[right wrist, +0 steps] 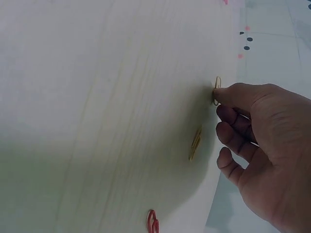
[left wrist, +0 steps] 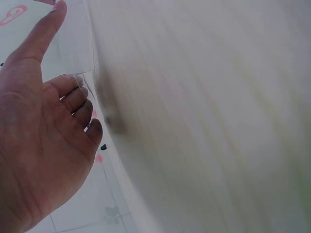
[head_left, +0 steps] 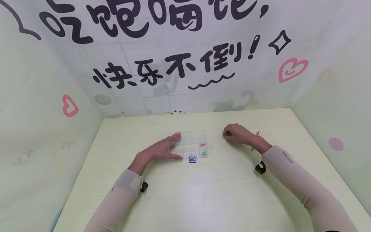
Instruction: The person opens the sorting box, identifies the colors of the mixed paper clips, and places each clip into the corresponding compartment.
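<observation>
A clear plastic compartment box (head_left: 186, 145) lies on the table, with pink paper clips (head_left: 202, 144) and green paper clips (head_left: 204, 153) in compartments on its right side. At the box's left end rests my left hand (head_left: 162, 149), its thumb along the near corner and its fingers by the far corner. In the left wrist view its fingers (left wrist: 75, 99) are slightly bent at the box's edge. To the right of the box, my right hand (head_left: 236, 133) pinches a gold paper clip (right wrist: 217, 80) between thumb and forefinger, close to the tabletop.
Another gold paper clip (right wrist: 195, 143) and a red paper clip (right wrist: 153, 222) lie near the right hand. More red clips (head_left: 257, 133) are beyond the right wrist. A blue-and-white tab (head_left: 192, 159) sits at the box's front. Printed curtains (head_left: 174, 93) surround the pale table (head_left: 185, 196).
</observation>
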A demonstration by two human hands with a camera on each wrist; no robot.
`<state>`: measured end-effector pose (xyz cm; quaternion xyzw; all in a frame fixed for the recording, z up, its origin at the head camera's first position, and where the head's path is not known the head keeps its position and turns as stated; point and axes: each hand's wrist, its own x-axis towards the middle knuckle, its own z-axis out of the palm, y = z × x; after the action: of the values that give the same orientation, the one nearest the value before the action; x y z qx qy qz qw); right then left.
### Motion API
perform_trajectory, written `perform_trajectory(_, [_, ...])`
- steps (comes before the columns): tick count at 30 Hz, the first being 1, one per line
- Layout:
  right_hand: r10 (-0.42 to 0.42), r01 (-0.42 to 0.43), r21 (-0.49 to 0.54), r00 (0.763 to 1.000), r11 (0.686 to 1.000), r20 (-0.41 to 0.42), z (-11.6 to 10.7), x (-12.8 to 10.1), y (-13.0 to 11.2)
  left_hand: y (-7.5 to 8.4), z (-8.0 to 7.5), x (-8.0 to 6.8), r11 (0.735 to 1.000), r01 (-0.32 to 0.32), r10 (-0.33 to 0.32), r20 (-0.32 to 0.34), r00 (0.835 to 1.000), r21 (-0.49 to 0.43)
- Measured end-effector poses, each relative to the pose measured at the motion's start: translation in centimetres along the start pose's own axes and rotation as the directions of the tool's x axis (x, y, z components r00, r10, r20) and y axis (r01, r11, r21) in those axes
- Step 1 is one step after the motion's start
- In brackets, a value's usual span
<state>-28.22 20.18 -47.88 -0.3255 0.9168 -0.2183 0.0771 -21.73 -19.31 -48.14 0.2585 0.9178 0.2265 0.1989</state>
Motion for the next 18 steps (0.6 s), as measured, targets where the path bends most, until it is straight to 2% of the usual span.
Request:
perform_trajectory(9, [0.028,-0.028,-0.005,1.0,1.0,0.002,0.0,-0.3,-0.1,0.1,0.0,-0.1,1.0,0.002,-0.002,0.001,1.0,-0.002])
perform_trajectory(18, [0.001,-0.002,-0.042,1.0,0.999,-0.02,-0.3,-0.3,-1.1,0.1,0.0,0.1,1.0,0.005,-0.005,-0.001,1.0,0.013])
